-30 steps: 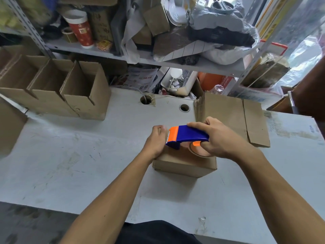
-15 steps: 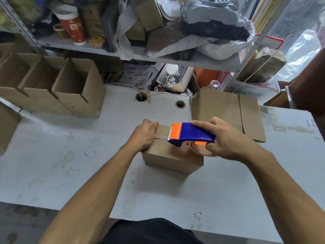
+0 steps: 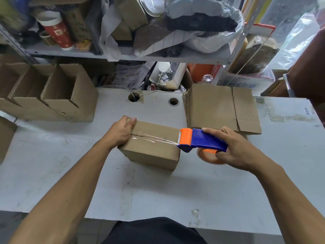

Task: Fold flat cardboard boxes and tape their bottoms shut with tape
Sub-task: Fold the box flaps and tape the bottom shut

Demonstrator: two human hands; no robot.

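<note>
Box (image 3: 151, 147) mid-table (image 3: 52, 173); flat stack (image 3: 219, 106) behind-right; open boxes (image 3: 70, 95) behind-left.

Bright, even daylight; soft shadow under box (image 3: 151, 152) and arms. Glare on tape (image 3: 154, 139) beside fingers (image 3: 132, 120). Wide-angle bending at edges; shelf (image 3: 123, 57) slightly blurred.
</note>
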